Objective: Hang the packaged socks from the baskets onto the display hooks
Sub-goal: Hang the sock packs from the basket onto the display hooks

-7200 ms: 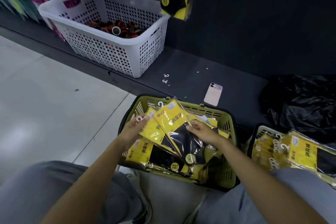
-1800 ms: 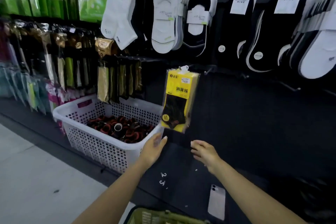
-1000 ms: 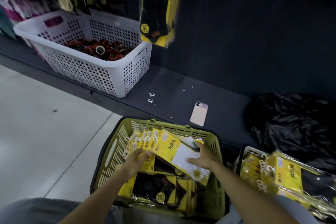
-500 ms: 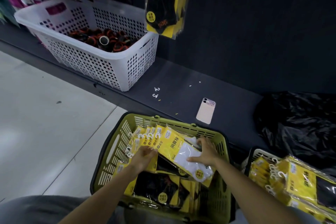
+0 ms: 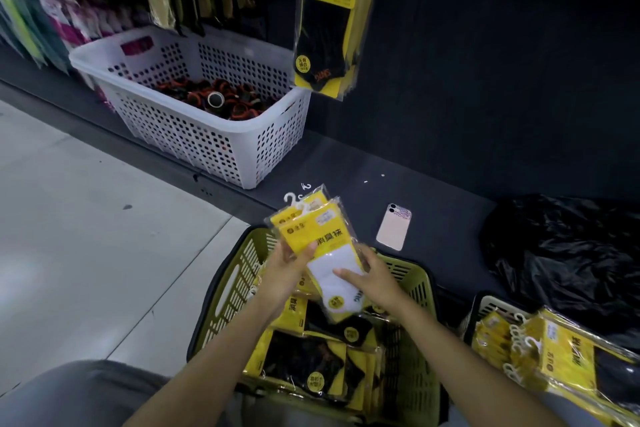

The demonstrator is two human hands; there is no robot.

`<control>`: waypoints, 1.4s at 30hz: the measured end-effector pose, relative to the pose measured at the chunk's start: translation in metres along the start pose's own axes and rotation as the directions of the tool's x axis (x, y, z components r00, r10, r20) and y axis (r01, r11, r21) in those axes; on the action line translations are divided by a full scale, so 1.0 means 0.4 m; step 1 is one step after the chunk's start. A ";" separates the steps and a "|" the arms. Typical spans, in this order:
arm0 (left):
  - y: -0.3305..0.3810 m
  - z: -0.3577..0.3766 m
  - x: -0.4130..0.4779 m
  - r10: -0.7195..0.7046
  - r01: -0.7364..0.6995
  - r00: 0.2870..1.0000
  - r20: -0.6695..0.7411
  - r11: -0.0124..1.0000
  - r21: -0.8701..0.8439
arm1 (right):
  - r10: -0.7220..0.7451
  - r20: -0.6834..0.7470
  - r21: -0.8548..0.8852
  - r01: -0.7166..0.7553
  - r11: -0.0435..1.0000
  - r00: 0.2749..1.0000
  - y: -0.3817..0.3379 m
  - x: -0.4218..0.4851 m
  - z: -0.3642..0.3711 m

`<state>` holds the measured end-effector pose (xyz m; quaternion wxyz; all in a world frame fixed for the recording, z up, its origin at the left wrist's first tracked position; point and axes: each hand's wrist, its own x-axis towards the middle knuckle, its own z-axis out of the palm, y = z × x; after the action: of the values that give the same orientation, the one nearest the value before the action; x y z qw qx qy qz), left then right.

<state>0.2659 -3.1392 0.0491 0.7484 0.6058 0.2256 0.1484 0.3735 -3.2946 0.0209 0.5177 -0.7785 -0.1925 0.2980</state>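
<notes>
Holding two sock packs point(image 5: 320, 236) above the green basket point(image 5: 227, 288), I have both hands on them. My left hand point(image 5: 285, 269) pinches their left edge, with the thumb pressed on the yellow front and the other fingers hidden behind. My right hand point(image 5: 375, 279) takes the right side. Its thumb lies across the white sock that shows through the front pack, and its fingers curl round the right edge. The packs are tilted and stacked one just behind the other, with their white hooks point(image 5: 290, 199) at the far end.

Below my hands, loose packs point(image 5: 304, 360) of black socks lie in the green basket. Near on the right is a second basket point(image 5: 483, 308) with a pile of packs point(image 5: 561, 357) spilling over its near side.

Beyond the baskets runs the dark shelf base point(image 5: 346, 163). A phone point(image 5: 394, 226) lies on it face down, just right of the packs I hold. A crumpled black plastic bag point(image 5: 561, 253) sits further right. Far to the left stands a white basket point(image 5: 194, 139) holding dark and orange items point(image 5: 214, 99). Above its right end, hanging packs point(image 5: 327, 17) of black socks are on the display. I cannot see what they hang from.
</notes>
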 end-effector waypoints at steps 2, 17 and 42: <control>0.055 0.002 0.009 0.122 -0.123 0.991 0.057 0.992 0.015 | -0.068 -0.037 0.106 0.072 0.992 0.997 -0.035 -0.006 0.014; 0.085 -0.032 0.022 0.054 -0.170 0.952 0.303 0.913 0.372 | -0.108 -0.300 0.177 0.166 0.970 0.948 -0.129 -0.045 0.008; 0.705 -0.183 0.294 0.596 -0.558 0.798 -0.093 0.788 0.259 | -0.378 -0.368 0.366 0.506 0.781 0.850 -0.853 0.213 -0.051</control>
<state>0.3428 -2.9568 0.2929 0.5736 0.7092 0.1068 0.3957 0.4538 -3.1240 0.3183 0.7603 -0.6029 -0.2234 0.0925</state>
